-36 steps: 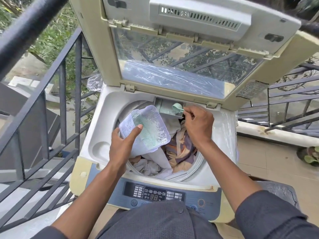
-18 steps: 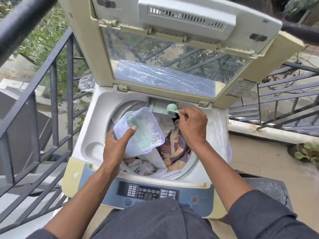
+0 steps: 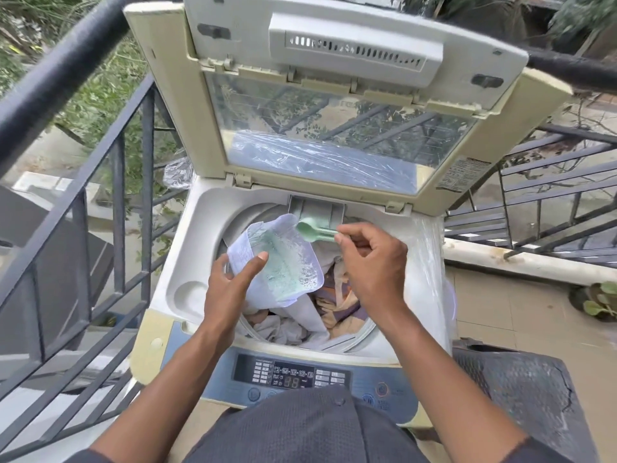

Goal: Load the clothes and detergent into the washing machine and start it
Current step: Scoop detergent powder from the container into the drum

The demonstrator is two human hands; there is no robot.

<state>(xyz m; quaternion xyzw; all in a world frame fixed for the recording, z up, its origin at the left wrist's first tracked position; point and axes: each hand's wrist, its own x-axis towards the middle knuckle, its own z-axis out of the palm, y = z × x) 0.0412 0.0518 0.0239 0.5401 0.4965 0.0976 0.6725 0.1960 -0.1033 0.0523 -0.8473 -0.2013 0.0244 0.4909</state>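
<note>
Head view is showing the right hand (image 3: pixel 370 259) pinching a green scoop (image 3: pixel 312 231), the left hand (image 3: pixel 230 282) gripping the detergent tub (image 3: pixel 283 262); tilting, powder is perhaps spilling beside the drawer (image 3: pixel 317 212).

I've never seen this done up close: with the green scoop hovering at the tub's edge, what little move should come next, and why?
Probably dip the green scoop into the detergent tub. The right hand holds the scoop at the tub's open rim, it looks empty, the left hand tilts the tub toward it, and clothes already fill the drum.
</note>
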